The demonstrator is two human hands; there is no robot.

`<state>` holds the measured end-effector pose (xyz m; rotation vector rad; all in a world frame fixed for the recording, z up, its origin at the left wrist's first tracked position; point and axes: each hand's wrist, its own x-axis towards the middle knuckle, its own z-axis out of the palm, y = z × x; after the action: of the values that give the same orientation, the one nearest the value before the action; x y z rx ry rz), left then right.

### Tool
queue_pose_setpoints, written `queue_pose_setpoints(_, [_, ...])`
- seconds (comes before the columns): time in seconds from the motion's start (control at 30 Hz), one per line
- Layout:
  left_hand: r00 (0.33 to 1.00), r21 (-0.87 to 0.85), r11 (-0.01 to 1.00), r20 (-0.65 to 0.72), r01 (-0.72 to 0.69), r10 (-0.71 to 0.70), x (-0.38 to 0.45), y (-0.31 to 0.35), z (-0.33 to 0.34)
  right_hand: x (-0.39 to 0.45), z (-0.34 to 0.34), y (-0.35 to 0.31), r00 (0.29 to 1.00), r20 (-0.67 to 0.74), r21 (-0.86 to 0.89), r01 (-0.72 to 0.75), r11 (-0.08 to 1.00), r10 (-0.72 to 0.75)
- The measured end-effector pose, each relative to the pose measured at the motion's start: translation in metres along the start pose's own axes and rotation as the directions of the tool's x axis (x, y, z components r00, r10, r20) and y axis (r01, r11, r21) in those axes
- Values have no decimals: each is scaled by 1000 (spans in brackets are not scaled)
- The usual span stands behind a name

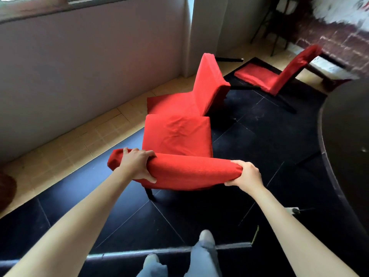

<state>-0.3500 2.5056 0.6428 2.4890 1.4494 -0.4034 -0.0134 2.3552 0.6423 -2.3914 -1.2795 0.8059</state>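
Head | we hold red chair backrest | left hand fingers wrapped over top | right hand fingers clamp end

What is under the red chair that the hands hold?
Under the chair, one dark leg and black floor show. The chair itself hides its other legs and the floor beneath the seat.

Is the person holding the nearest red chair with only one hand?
No, the left hand and the right hand both grip the backrest top of the red chair, one toward each end.
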Motion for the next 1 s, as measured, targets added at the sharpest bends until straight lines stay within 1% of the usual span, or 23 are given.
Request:
queue_pose_setpoints(0.13, [996, 45, 995, 11, -93, 93, -7, -8, -1, -45, 18, 3, 996, -55, 22, -64, 998, 65])
queue_pose_setpoints(0.23, [985, 169, 971, 48, -171, 165, -12, -9, 0, -71, 32, 3, 991, -95, 31, -97, 995, 99])
queue_pose_setpoints(0.3, [980, 231, 952, 38, -200, 196, -14, -9, 2, -84, 39, 1, 986, -108, 36, -123, 992, 126])
queue_pose_setpoints(0.5, [973, 238, 945, 3, -224, 229, -22, -13, 6, -106, 54, -4, 977, -136, -24, -167, 986, 163])
queue_pose_setpoints(0.63, [967, 237, 940, -11, -246, 256, -34, -16, 13, -118, 58, -1, 976, -154, -60, -166, 984, 155])
queue_pose_setpoints(0.87, [952, 239, 925, -8, -296, 306, -57, -22, 22, -151, 76, 5, 971, -192, -16, -150, 988, 145])
queue_pose_setpoints(1.0, [947, 254, 917, -9, -308, 320, -70, -26, 25, -176, 90, 1, 963, -212, 6, -172, 985, 170])
